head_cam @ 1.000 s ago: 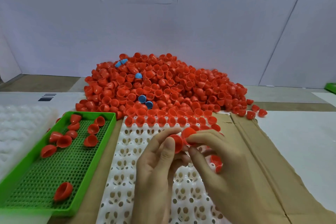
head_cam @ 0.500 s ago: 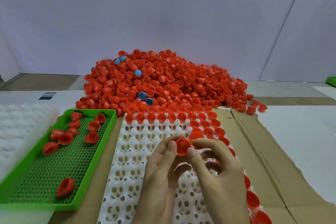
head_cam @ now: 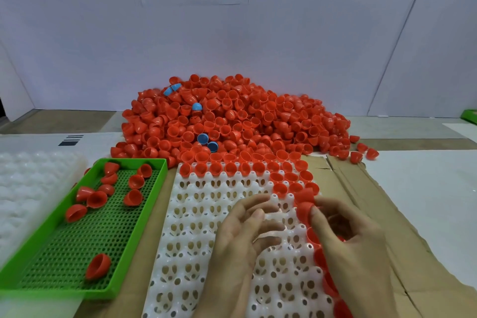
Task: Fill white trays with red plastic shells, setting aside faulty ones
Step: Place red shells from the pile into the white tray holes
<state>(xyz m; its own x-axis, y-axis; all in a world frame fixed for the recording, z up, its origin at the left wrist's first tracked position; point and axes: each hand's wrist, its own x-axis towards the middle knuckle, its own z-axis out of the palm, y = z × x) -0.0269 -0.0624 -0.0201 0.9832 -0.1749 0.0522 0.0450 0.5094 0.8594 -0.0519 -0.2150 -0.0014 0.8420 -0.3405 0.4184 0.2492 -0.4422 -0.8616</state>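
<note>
Red shell point(head_cam: 304, 210), glossy, pinched by right hand point(head_cam: 356, 248) over perforated white tray point(head_cam: 204, 217); left hand point(head_cam: 240, 235) relaxed.

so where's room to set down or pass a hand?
White tray: empty sockets left of the filled right columns, below the filled far row. Green tray: bare mesh between far cluster and one near shell. Cardboard right of the tray: bare. Crowded: pile.

The single head-worn camera looks forward and down, close over the white tray point(head_cam: 206, 214), toward the back wall point(head_cam: 309, 46).

White tray point(head_cam: 204, 214) runs off the bottom edge.
</note>
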